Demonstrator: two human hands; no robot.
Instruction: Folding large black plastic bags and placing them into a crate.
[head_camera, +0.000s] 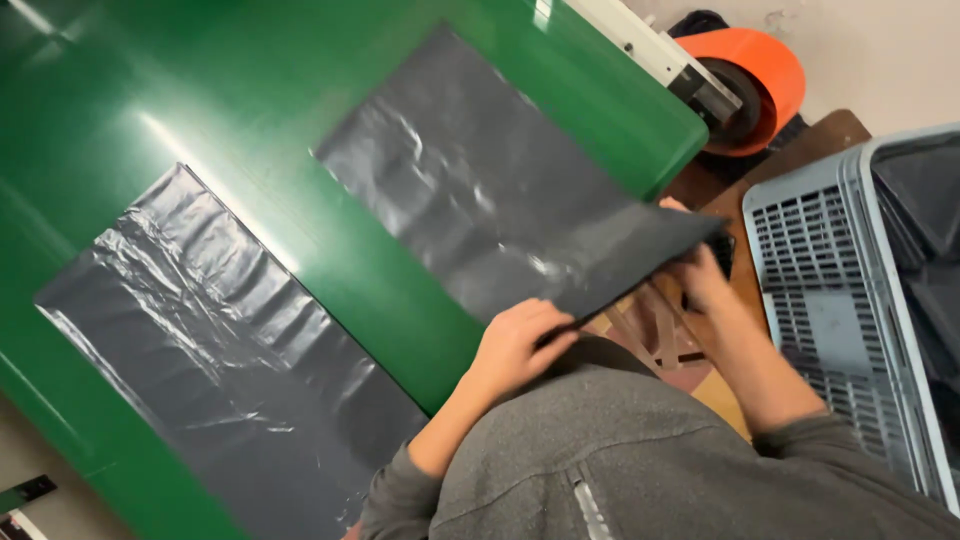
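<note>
**Two hands on a grey plastic bag at the edge of a green belt**

So the person's holding a flat dark grey plastic bag (480, 190) by its near edge. Most of it lies spread on the glossy green worktop (250, 100), which looks like a conveyor belt, and the near-right corner sticks out past the edge. The left hand (515, 345) is closed in a pinch grip on the bag's near-left corner, fingers curled over the top. The right hand (700, 275) is at the near-right corner, partly tucked under the bag. It's blurry, so I think the grip is shut on the edge, but can't swear to it.

A second grey bag (210, 350) lies flat and wrinkly on the belt further left, well apart from the first. A grey slotted crate (830, 300) sits right of the hands with more dark bags inside. An orange roller (750, 75) sits at the belt's end, top right. Grey sleeves fill the bottom of the view.
</note>
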